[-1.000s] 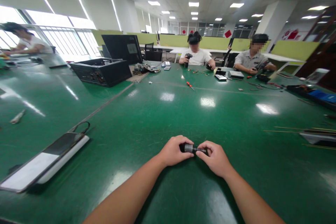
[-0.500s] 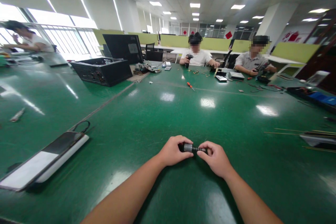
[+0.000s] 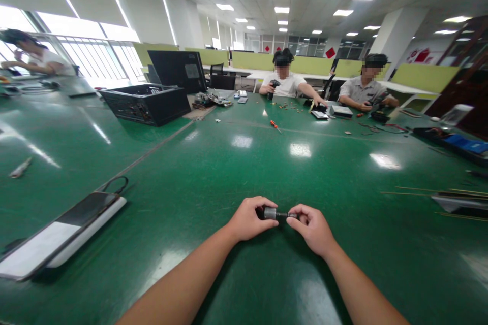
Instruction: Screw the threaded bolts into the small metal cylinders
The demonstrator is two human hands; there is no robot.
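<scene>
Low over the green table point(image 3: 213, 172), both hands hold a small grey cylinder point(image 3: 270, 213) with a thin dark shaft point(image 3: 282, 215). My left hand point(image 3: 249, 219) is closed round the cylinder, thumb below and fingers above; its left end is dark and partly hidden by the hand. My right hand point(image 3: 311, 226) pinches the shaft's far end between thumb and fingertips. The piece lies roughly level between the hands. Whether cylinder and shaft are one part or two, I cannot tell.
At left lies a phone-like device point(image 3: 82, 210) on a white block. Farther off stand a black computer case point(image 3: 147, 104) and an orange screwdriver point(image 3: 274, 125). Thin rods point(image 3: 412, 190) lie at right. Two co-workers point(image 3: 287, 84) sit across the table, another point(image 3: 36, 56) at far left.
The gap between my fingertips is slightly wider, showing a little more of the shaft. The view has shifted slightly. Across the table, a co-worker's arm reaches farther out over the parts.
</scene>
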